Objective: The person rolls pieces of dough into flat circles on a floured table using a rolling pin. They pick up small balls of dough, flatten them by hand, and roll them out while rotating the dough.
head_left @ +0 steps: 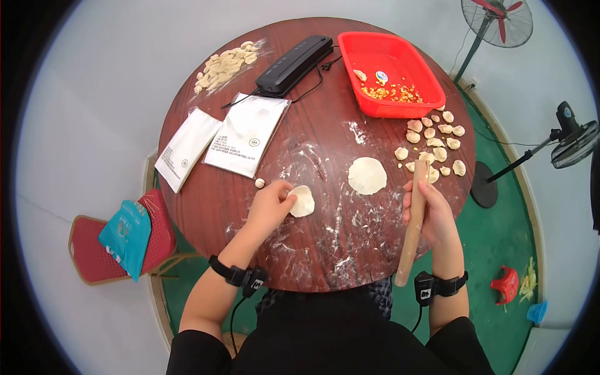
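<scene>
My left hand pinches the left edge of a small flattened dough wrapper at the near part of the table. In my right hand is a wooden rolling pin, held upright-slanted over the table's near right edge. A larger round dough wrapper lies flat on the table between the two hands. Just beyond my left hand sits a small dough ball. Several filled dumplings rest on the table past the rolling pin's upper end.
A red plastic basket holds yellow bits. Near it lie a black vacuum sealer with a cord and two white packets. Dough pieces are heaped at the far left. Flour dusts the round table; fans stand right.
</scene>
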